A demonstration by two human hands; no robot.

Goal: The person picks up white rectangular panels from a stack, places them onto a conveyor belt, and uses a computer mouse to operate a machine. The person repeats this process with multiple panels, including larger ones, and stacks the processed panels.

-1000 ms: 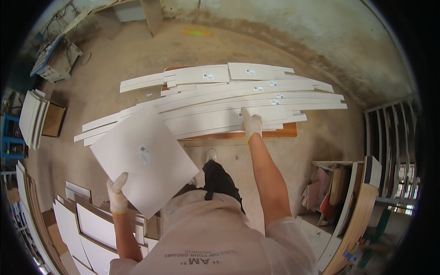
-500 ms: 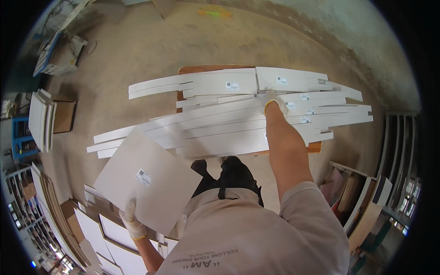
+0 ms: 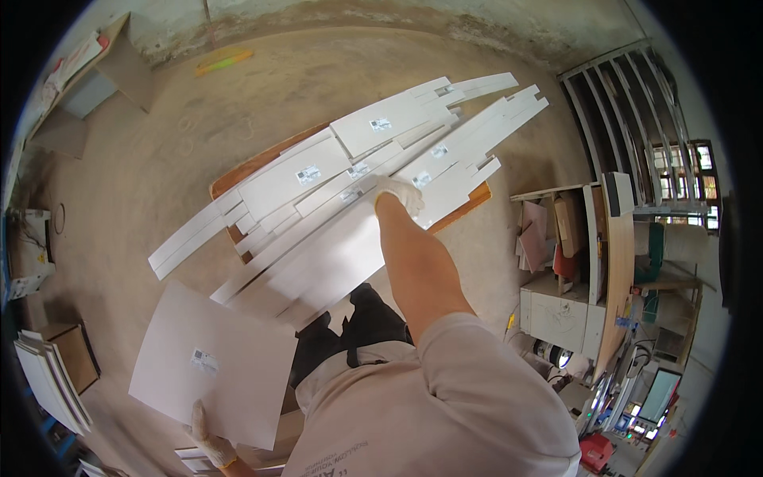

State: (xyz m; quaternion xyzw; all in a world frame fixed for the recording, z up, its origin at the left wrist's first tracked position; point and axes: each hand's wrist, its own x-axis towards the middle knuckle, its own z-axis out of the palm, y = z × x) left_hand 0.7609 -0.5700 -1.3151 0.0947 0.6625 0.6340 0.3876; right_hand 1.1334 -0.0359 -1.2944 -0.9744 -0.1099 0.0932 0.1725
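My left hand [image 3: 208, 439], in a pale knitted glove, grips the lower edge of a large white square panel [image 3: 242, 350] with a small label on its face. The thumb lies on the face and the other fingers are hidden behind the panel. My right hand [image 3: 404, 195], gloved too, rests on top of the stacked white boards [image 3: 342, 246] with its fingers spread. These are long, narrow, labelled boards lying side by side and overlapping in front of me. A wooden base [image 3: 469, 208] shows under them at the corners.
At right stand a shelf unit [image 3: 556, 310] with leaning offcuts, a metal rack [image 3: 624, 119] and a screen [image 3: 660, 395]. More panels [image 3: 48, 381] lean at lower left. A cabinet [image 3: 103, 87] is at upper left, and a yellow-green strip [image 3: 224, 60] lies on the floor.
The view has turned to the right, so the boards now slant up to the right. My right hand has shifted slightly over the boards. My left hand keeps its grip on the square panel.
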